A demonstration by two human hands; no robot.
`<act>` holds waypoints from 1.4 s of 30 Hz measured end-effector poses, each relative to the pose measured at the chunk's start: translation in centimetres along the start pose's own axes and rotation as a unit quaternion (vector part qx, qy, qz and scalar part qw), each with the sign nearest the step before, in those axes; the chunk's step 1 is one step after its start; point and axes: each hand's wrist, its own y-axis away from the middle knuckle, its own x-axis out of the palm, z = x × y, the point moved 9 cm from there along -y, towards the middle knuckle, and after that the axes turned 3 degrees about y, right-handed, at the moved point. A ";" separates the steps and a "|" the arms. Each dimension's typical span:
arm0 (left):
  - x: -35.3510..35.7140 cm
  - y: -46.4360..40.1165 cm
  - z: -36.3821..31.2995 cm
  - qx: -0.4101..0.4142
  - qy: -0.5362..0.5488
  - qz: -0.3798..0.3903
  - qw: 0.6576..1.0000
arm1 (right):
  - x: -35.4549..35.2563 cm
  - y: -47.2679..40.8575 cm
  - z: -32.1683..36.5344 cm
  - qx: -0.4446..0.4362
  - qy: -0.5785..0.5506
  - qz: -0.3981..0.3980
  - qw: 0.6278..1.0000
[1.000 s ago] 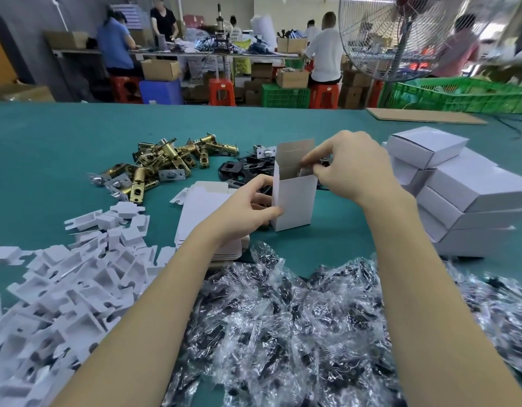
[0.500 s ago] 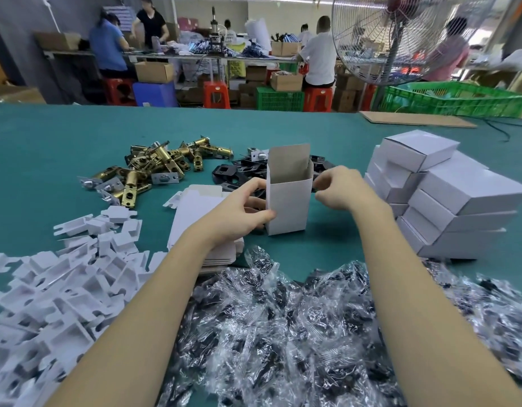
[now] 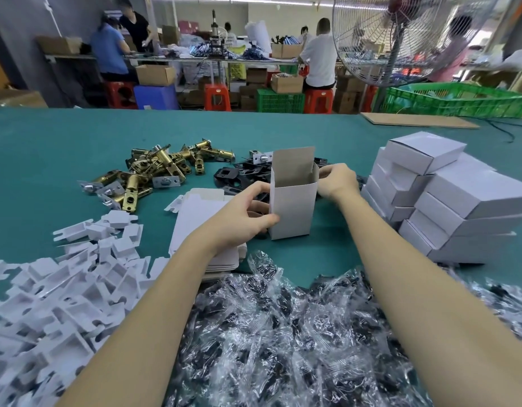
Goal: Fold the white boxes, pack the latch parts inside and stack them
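Head view: the green table [image 3: 77, 142] stretches under everything. Nearest me lies a wide heap of clear plastic bags [image 3: 283, 333] with dark parts inside, and at my left a drift of white card inserts [image 3: 57, 289]. At my right stand the finished white boxes [image 3: 447, 198], stacked in rough tiers. Beyond my hands lie the brass latch bolts [image 3: 154, 171] and, just right of them, black latch plates [image 3: 239, 173]. A pile of flat box blanks [image 3: 201, 212] sits beneath my left wrist.

The open box [image 3: 293, 201] stands upright on the table between my hands, its top flap raised. My left hand [image 3: 242, 218] grips its lower left edge — thumb curled on the front face, fingers behind. My right hand [image 3: 337, 180] is at the upper right rim, fingers curled and pinching the side flap there, as far as I can see.
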 end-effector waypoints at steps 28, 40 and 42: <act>0.2 0.1 -0.2 -0.004 -0.001 -0.004 1.000 | -10.6 9.4 4.5 -0.121 -0.276 0.083 0.950; 0.2 0.2 -0.2 -0.002 0.007 0.000 1.000 | -8.2 9.9 6.6 -0.158 -0.310 0.105 0.932; 0.2 0.3 -0.2 0.000 0.008 -0.001 1.000 | -8.5 9.9 7.2 -0.199 -0.238 0.077 0.948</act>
